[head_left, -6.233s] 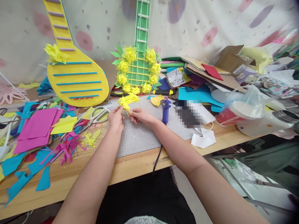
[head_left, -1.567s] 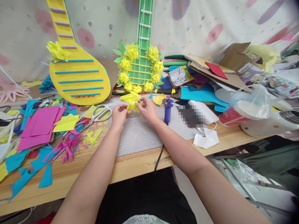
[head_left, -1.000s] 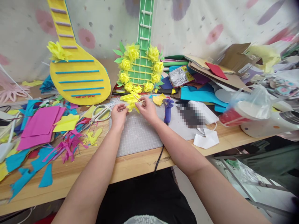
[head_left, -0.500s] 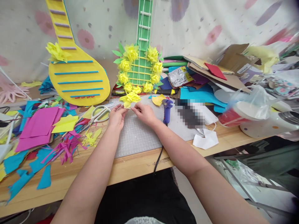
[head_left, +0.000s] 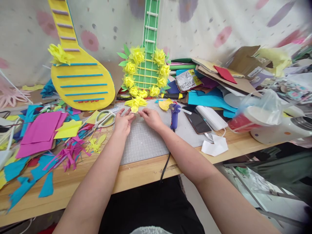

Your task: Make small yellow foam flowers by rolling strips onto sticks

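A yellow paper flower with pointed petals is held above the grey cutting mat. My right hand pinches the pale stem at the flower's base from the right. On the other side, my left hand has its fingers apart, close to the base; whether a fingertip touches it I cannot tell. Behind the flower stands a green guitar-shaped piece, ringed with similar yellow flowers and strung with white strings. A blue-purple glue gun stands right of my right hand.
Scissors lie left of the mat, among paper scraps. A yellow lute-shaped piece leans at the back left. To the right are a phone, a white power bank, a red cup and stacked card.
My left fingers have loosened and spread at the flower's base. The flower has tilted slightly, and my right hand has shifted a little to the right.
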`<state>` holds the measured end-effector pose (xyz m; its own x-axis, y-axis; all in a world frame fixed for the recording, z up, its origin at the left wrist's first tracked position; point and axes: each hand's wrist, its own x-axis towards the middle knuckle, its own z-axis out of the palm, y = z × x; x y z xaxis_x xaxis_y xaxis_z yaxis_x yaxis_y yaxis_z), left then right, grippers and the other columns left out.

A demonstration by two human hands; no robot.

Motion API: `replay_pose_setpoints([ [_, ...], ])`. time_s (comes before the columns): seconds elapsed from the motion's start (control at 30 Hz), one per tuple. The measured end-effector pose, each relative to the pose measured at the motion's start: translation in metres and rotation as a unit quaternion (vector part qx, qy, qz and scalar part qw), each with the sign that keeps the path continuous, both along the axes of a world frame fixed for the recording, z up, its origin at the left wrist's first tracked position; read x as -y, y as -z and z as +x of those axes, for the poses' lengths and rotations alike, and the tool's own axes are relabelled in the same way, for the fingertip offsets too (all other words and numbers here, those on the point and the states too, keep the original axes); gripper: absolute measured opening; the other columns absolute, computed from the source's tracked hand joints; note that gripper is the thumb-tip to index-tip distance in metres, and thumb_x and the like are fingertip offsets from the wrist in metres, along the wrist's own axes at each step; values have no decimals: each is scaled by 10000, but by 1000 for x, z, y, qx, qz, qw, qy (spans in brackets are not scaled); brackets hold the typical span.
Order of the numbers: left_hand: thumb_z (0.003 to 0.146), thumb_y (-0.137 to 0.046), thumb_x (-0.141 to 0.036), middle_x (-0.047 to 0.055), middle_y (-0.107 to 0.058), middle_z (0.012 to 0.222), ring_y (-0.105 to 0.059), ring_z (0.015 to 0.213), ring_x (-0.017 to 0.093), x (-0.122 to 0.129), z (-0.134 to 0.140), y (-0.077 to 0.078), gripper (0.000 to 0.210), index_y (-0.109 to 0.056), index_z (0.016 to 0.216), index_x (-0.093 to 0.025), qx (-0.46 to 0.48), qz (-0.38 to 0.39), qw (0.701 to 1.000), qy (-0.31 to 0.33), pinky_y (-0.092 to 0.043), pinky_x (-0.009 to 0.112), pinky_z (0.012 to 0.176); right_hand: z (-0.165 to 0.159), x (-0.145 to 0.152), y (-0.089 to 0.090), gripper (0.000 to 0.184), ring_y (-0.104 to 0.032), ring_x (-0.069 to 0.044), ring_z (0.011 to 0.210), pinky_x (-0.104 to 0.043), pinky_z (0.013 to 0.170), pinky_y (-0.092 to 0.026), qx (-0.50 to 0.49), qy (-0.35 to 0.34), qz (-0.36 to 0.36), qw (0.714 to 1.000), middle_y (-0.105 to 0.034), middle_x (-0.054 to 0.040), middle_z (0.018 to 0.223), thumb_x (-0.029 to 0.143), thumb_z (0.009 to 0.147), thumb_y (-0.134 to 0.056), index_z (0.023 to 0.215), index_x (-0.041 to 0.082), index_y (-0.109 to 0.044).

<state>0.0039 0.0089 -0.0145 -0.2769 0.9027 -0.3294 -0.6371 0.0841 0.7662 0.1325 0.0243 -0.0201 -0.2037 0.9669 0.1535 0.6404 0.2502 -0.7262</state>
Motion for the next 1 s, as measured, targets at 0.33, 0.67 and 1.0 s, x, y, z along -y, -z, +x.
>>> replay_pose_setpoints([
  [0.33,579,-547,137,114,-616,1105,-640,946,164,-2,2,3,536,-400,978,-188,-6,15,1000,-15,-507,332,861,-1,-5,6,389,-433,-99,579,-237,592,-300,-69,-8,-25,997,-515,16,588,467,836,-426,642,164,-571],
  [0.67,598,-618,91,98,-620,1043,-634,936,166,0,5,4,486,-382,921,-187,-25,23,998,-47,-518,340,840,-3,-7,8,452,-342,-73,470,-231,494,-258,-117,-20,-101,988,-403,46,483,561,780,-454,606,159,-568],
  [1.0,586,-624,95,-45,-481,761,-585,695,68,0,6,0,474,-390,871,-203,-29,1,995,-98,-521,302,807,-5,-4,8,537,-323,-65,422,-228,465,-266,-157,-68,-144,975,-374,48,432,615,795,-383,607,153,-585],
])
